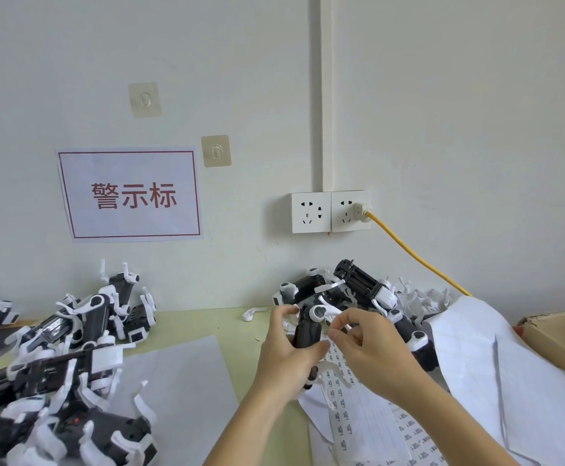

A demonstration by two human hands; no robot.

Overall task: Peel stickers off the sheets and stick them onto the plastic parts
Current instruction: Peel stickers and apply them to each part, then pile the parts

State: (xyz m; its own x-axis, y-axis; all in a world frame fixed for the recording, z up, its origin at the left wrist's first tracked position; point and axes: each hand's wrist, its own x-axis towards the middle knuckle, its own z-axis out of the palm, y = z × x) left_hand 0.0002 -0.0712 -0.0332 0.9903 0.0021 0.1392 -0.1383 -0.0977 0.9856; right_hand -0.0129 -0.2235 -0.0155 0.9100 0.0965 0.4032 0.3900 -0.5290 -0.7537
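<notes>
Part (308, 331) gripped by left hand (288, 358), right hand (372, 351) alongside

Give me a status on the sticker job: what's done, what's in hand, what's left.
Done: cannot tell; two heaps of black-and-white parts, the left pile and the back pile, show no readable stickers. In hand: the left hand grips one part while the right hand pinches at it, probably placing a sticker. Left: the sticker sheet still carries many labels.
</notes>
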